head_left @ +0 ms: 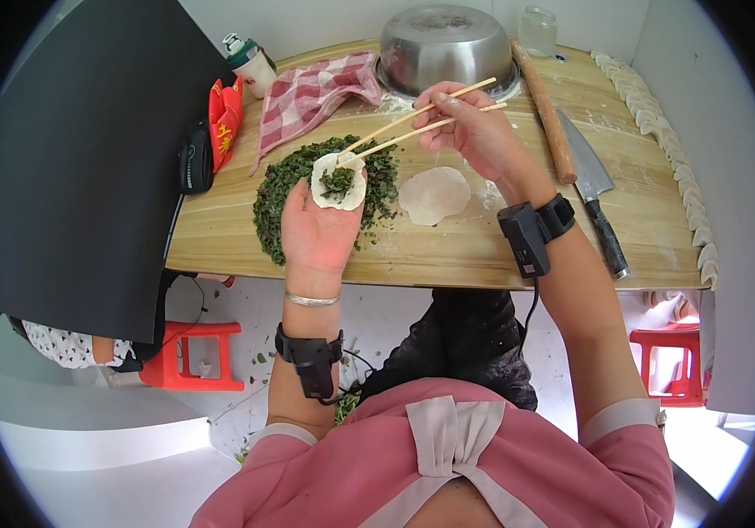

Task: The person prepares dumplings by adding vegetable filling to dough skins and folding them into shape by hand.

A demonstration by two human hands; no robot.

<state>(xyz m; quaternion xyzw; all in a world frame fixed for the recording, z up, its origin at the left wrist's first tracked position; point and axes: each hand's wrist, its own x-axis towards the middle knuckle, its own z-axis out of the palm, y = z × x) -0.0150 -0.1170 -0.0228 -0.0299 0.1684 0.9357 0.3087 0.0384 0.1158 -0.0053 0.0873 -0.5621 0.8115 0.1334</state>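
My left hand [320, 231] is turned palm up and cupped under a round dough wrapper [338, 181], which lies across my fingers with a dab of chopped green filling [337, 183] in its middle; my right hand [472, 132] is closed on a pair of chopsticks [417, 124], whose tips reach down and left to the filling on that wrapper, touching it as far as I can tell from this angle. Under and around my left hand spreads a heap of chopped greens [279, 204] on the wooden surface [448, 251]; just right of that hand, below my right one, a second wrapper [434, 194] lies flat on the surface. Beyond my right hand sits an upturned metal bowl [446, 46]; right of that hand lie a rolling pin [544, 107] and a cleaver [595, 189]; farther right, a row of folded dumplings [675, 150] lines the edge. Beyond my left hand lies a checked cloth [311, 91].
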